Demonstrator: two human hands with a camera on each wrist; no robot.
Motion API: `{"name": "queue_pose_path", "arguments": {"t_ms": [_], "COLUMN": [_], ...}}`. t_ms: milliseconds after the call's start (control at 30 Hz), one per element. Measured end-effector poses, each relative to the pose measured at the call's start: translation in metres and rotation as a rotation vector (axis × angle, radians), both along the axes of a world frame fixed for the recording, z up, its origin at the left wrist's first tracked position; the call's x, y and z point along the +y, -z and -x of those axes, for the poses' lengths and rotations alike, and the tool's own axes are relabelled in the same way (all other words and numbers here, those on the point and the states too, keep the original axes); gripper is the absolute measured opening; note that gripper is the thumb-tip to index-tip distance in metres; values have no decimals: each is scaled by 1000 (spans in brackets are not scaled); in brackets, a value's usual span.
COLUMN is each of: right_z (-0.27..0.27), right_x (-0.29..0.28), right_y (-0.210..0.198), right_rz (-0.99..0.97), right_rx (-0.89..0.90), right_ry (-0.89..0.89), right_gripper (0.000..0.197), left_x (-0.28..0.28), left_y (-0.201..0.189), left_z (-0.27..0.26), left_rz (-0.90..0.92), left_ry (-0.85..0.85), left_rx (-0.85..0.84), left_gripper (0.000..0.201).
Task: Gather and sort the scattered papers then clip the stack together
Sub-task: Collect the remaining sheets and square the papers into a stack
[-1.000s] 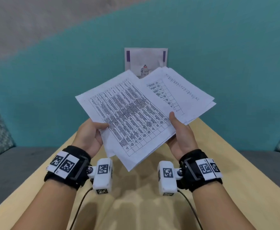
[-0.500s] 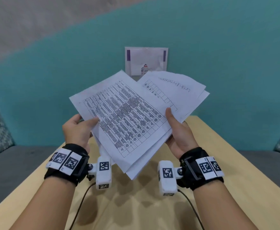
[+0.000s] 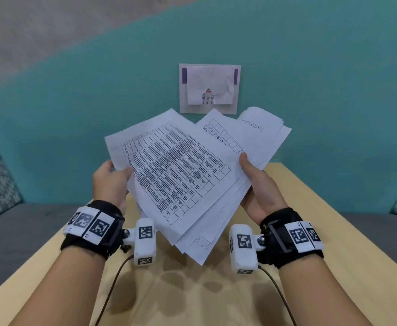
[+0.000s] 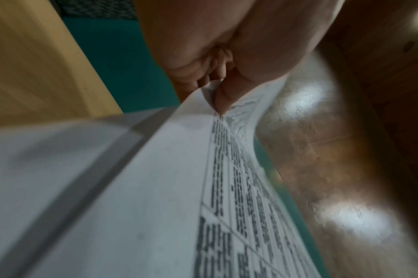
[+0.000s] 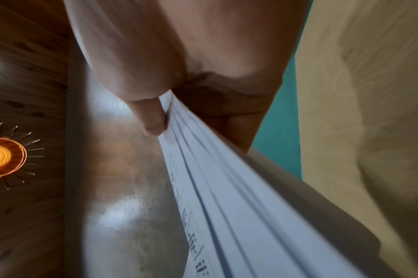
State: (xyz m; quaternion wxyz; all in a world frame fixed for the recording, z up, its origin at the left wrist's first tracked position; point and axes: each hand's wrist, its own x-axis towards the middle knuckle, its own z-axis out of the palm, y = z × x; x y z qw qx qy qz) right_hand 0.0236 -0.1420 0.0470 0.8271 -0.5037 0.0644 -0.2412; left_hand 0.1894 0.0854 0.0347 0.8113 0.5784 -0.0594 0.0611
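Both hands hold a fanned stack of white printed papers [image 3: 181,175] up in the air above the wooden table [image 3: 329,227]. The top sheet carries a dense table of text. My left hand [image 3: 112,177] pinches the left edge of the papers [image 4: 155,188], thumb on top. My right hand [image 3: 256,184] grips the right side of the stack, thumb on top and fingers beneath; several sheet edges [image 5: 215,188] show splayed under that thumb. The sheets are not aligned: some stick out at the upper right and at the lower corner. No clip is visible.
A teal wall [image 3: 334,90] stands behind the table, with a small notice card [image 3: 210,89] fixed to it. Grey seating [image 3: 16,231] with patterned cushions flanks the table on both sides. Cables [image 3: 112,290] trail from the wrist cameras over the tabletop.
The papers have been raised and tipped more upright. The sheets fanned to the right have slid in closer behind the top sheet. Both hands kept their hold and moved up slightly.
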Motion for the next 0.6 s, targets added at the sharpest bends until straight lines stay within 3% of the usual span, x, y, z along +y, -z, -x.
{"name": "queue_pose_path", "arguments": {"t_ms": [133,500,600], "right_z": [3,0,-2], "right_x": [-6,-16,-23], "right_y": [-1,6,10], "right_rz": [-32,6,27], "right_rx": [10,37,42], "right_ry": [-25,-80,-13], "right_gripper": [43,44,41], "left_x": [2,16,19], "left_y": [3,4,7], "left_z": [0,-15,-19], "left_rz": [24,150,164], "left_ry": [-51,-176,-129], "left_rx": [-9,27,81], "left_gripper": [40,36,35]}}
